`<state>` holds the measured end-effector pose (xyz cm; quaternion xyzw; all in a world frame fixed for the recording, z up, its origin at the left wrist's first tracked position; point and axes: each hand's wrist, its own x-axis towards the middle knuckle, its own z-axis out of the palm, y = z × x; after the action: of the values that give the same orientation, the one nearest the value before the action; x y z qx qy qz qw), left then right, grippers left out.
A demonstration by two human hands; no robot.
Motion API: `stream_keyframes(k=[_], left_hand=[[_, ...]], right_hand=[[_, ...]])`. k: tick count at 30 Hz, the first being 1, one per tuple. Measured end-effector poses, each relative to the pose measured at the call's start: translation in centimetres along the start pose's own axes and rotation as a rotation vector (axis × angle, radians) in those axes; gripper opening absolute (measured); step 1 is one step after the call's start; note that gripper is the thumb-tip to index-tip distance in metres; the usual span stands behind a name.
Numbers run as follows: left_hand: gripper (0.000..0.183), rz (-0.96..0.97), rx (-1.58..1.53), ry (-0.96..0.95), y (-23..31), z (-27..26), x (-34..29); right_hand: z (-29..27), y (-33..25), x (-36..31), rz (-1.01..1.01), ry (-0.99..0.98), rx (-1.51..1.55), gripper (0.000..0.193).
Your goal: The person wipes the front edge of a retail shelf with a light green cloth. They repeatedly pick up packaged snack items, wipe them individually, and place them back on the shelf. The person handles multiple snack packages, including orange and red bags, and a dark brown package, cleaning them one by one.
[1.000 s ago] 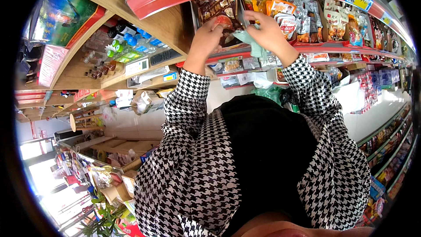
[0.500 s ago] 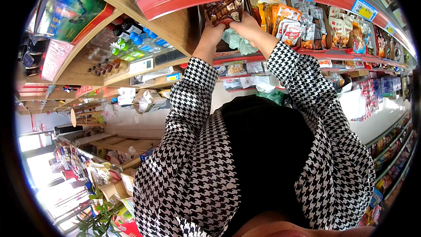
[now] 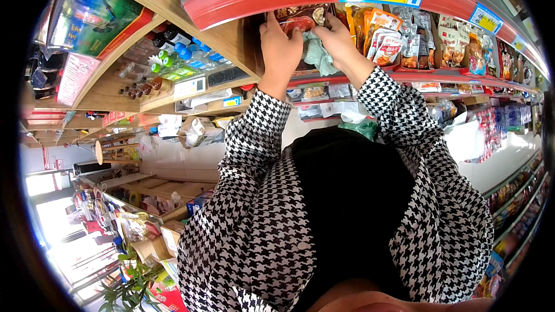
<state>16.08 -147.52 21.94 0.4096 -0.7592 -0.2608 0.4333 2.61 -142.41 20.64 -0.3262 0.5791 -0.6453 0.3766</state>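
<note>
Under a red-edged shelf, both my hands reach into the left end of the lower shelf. Between them is a dark red and brown snack package (image 3: 299,23), its far part cut off by the shelf edge above. My left hand (image 3: 281,46) is closed on the package's left side, thumb on its near face. At its right side, my right hand (image 3: 337,41) pinches the package by the corner. A crumpled pale green cloth (image 3: 318,56) hangs below the right thumb, tucked in the same hand.
Several bagged snacks (image 3: 386,46) stand in boxes right of my hands. The red shelf edge (image 3: 272,3) with price tags curves above them. A wooden shelf panel (image 3: 225,37) borders the left side, with bottles (image 3: 179,60) beyond it. Lower shelves hold more packages (image 3: 315,93).
My left hand has slid up along the package's left side and its fingers have straightened. The package has tilted, showing more red. The right hand and cloth have shifted slightly right.
</note>
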Motion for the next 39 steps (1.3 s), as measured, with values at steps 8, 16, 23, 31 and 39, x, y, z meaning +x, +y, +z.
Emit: stream_keyframes(k=[8, 16, 23, 31, 39], left_hand=[[0.042, 0.050, -0.370, 0.047, 1.8, -2.5, -1.0], [0.042, -0.058, -0.689, -0.002, 6.7, -4.2, -3.4], [0.048, -0.108, -0.880, -0.045, 9.0, -3.4, -5.8], [0.033, -0.459, -1.350, -0.219, 12.2, -0.2, -10.0], [0.038, -0.645, -1.514, -0.368, 13.6, 2.6, -13.1]], right_hand=[[-1.3, -4.6, -3.2, -0.157, -0.041, -0.083, 0.065], [-3.5, -8.8, -7.3, -0.190, -0.131, -0.176, 0.061], [-7.4, -9.1, -9.6, -0.089, -0.228, -0.110, 0.056], [-13.6, -8.7, -14.1, -0.082, -0.193, -0.238, 0.055], [-18.5, -8.1, -17.8, -0.050, -0.172, -0.153, 0.048]])
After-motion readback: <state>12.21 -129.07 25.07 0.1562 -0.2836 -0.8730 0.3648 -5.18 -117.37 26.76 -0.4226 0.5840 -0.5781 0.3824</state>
